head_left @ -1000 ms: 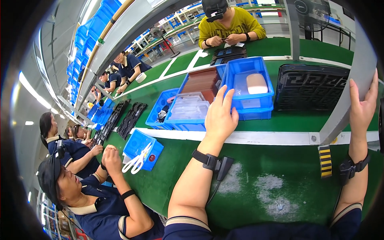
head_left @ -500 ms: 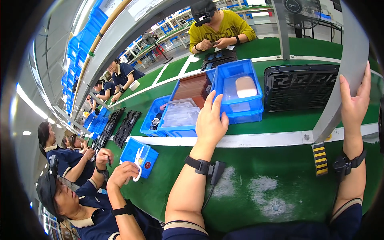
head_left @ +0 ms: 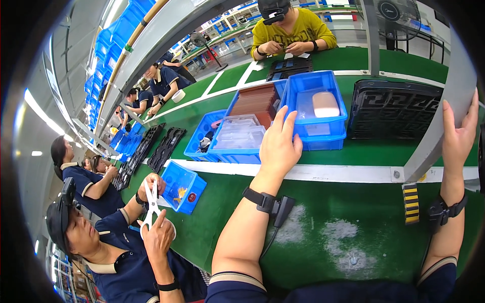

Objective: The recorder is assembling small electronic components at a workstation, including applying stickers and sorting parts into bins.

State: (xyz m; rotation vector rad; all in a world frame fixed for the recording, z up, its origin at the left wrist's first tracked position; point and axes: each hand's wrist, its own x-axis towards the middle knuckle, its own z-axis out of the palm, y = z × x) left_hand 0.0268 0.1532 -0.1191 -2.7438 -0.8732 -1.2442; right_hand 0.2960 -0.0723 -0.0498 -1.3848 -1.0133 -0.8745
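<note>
My left hand (head_left: 279,144) is raised with its fingers spread and nothing in it, in front of the blue bins. Close to its fingertips are a blue bin (head_left: 321,144) with a pale pinkish block (head_left: 326,104) inside and another blue bin (head_left: 237,155). That second bin contains clear plastic cases (head_left: 240,132) and a stack of brown flat pieces (head_left: 257,101). At the right, my right hand (head_left: 461,134) rests against a slanted grey post (head_left: 457,55), fingers stretched upward along it. Both wrists wear black straps with small devices.
A black molded tray (head_left: 389,111) lies behind the post. A yellow-and-black striped block (head_left: 411,203) hangs at its foot. To my left, a co-worker holds white scissors (head_left: 151,204) beside a small blue bin (head_left: 189,194). Across the green table, a person in yellow handles a small part.
The whole view has shifted slightly, moving things right. The co-worker on my left has lifted the scissors out of the small blue bin. My hands keep nearly the same pose.
</note>
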